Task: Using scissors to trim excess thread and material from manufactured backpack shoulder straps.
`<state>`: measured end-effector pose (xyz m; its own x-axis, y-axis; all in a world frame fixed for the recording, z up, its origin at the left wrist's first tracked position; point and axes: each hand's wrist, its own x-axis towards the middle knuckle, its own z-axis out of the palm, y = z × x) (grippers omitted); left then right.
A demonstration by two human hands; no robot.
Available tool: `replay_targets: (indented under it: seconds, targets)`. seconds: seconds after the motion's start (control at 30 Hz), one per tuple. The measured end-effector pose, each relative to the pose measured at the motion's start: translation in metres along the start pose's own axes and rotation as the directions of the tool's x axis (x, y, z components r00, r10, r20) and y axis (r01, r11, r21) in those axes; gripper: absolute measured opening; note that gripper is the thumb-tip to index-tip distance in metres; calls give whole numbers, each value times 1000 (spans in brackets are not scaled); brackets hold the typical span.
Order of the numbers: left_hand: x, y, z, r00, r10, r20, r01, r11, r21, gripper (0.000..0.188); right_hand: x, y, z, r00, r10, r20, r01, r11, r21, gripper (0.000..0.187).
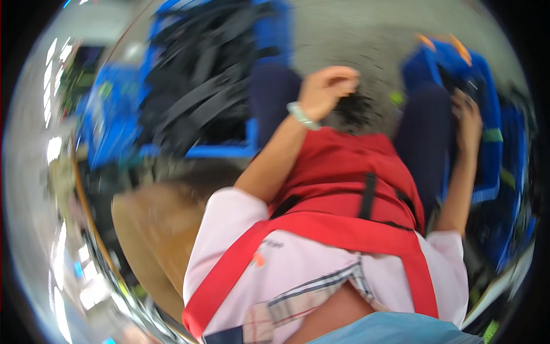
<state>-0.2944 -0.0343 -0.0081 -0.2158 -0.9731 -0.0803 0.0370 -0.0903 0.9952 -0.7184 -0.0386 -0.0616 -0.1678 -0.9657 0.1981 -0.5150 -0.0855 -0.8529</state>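
Observation:
My left hand (329,90), with a pale bracelet at the wrist, is raised in front of the red apron (355,189) on my lap. Its fingers are curled together and blurred; whether anything sits between them is hidden. Low on my right, my right hand (468,119) reaches down beside my knee to the near side of a blue crate (490,137). Its fingers look stretched and a little apart, with nothing visible in them. Left of my legs, a large blue crate (223,151) is heaped with black strap-like pieces (206,74).
Dark scraps (355,109) lie on the grey floor (355,40) between my knees. A brown box-like seat or carton (160,223) is by my left side. More blue crates (515,166) stand at far right, and a blue container (109,120) at far left.

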Motion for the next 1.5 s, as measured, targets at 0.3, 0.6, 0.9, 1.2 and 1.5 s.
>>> replay_targets:
  seconds: [0.3, 0.6, 0.9, 1.2, 1.5]
  targets:
    - [-89, 31, -175, 814, 409, -413, -159, 840, 519, 17, 26, -61, 51, 979, 95, 182, -143, 950, 276, 40]
    - [-139, 33, -305, 817, 374, -438, 434, 100, 895, 56, 9, -76, 101, 879, 29, 477, -148, 965, 215, 39]
    - [-85, 47, -346, 899, 367, -239, 314, -159, 936, 39, -8, -104, 119, 854, 144, 500, -222, 970, 100, 24]
    - [-27, 151, -150, 925, 76, 372, -324, -351, 879, 37, -26, -249, 159, 910, -190, 369, 100, 963, 249, 44]
    - [21, 133, -66, 542, 576, 612, -669, -144, 729, 28, -36, -218, 184, 858, -86, 506, -119, 925, 360, 32]
